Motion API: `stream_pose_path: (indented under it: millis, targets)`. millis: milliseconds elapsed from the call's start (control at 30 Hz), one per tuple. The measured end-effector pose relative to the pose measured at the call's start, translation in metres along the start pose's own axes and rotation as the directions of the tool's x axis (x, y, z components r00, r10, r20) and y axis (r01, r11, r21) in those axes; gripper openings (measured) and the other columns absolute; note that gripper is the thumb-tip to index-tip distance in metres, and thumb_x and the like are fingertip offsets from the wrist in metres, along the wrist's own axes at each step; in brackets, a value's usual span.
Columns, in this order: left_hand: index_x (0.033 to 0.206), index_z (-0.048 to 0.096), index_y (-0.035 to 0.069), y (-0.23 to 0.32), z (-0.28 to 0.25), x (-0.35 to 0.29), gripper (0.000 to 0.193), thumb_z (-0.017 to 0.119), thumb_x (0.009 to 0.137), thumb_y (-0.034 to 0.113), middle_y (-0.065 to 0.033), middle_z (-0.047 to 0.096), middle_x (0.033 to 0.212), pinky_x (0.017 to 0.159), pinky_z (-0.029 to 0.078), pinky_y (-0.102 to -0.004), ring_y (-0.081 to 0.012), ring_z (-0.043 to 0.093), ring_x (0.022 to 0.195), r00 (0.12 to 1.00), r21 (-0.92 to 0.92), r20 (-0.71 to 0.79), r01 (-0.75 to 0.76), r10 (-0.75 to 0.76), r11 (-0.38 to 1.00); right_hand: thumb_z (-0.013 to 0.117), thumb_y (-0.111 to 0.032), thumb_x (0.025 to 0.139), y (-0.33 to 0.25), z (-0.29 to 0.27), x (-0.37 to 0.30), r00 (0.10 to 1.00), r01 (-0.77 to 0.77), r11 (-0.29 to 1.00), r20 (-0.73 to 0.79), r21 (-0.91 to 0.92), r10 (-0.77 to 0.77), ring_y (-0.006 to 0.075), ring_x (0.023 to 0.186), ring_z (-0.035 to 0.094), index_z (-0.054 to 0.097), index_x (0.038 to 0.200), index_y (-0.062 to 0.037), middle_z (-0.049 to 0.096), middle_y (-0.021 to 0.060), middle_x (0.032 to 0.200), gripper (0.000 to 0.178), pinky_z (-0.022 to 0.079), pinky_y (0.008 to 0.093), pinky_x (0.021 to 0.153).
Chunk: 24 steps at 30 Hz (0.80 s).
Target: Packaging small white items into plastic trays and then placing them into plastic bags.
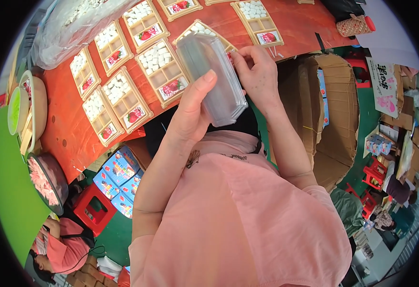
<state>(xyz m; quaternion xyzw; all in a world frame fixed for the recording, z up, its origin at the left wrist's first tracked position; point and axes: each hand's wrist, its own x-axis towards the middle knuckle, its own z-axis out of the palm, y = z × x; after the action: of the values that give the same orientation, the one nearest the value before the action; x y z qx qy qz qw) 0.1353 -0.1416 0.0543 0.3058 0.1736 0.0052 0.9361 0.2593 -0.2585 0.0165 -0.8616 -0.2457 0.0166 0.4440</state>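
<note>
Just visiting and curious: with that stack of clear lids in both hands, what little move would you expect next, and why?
Probably peeling off the top lid. The left hand grips the stack of clear lids from below, while the right hand has its fingertips pinched at the upper edge. Filled trays lie uncovered on the red table just beyond.

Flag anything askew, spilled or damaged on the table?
Nothing stands out. The trays lie flat in rows on the red table, their white pieces inside the compartments. The left hand and right hand hold a stack of clear lids.
</note>
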Motion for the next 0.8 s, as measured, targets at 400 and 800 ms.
stream_pose_path:
  millis: [400, 800]
  targets:
    - [0.141, 0.044, 0.002, -0.005, 0.004, -0.008, 0.062, 0.057, 0.098, 0.044, -0.0119, 0.062, 0.124, 0.095, 0.053, -0.0425, -0.0273, 0.066, 0.109, 0.996, -0.014, -0.072, -0.056, 0.054, 0.998, 0.068, -0.013, 0.095, 0.009, -0.007, 0.012, 0.965, -0.231, 0.859, -0.006, 0.457, 0.263, 0.0030, 0.074, 0.056, 0.064, 0.096, 0.0006, 0.065, -0.0021, 0.084, 0.014, 0.047, 0.0205, 0.069]
    - [0.138, 0.046, -0.001, 0.000, 0.007, -0.016, 0.063, 0.057, 0.097, 0.046, -0.0146, 0.062, 0.122, 0.096, 0.053, -0.0416, -0.0277, 0.066, 0.110, 0.976, 0.051, -0.151, -0.148, 0.154, 0.988, 0.066, -0.010, 0.093, -0.002, 0.023, 0.020, 1.000, 0.015, 0.967, -0.018, 0.253, -0.011, 0.0063, 0.067, 0.056, 0.062, 0.099, -0.0028, 0.065, 0.0009, 0.080, 0.010, 0.048, 0.0253, 0.062]
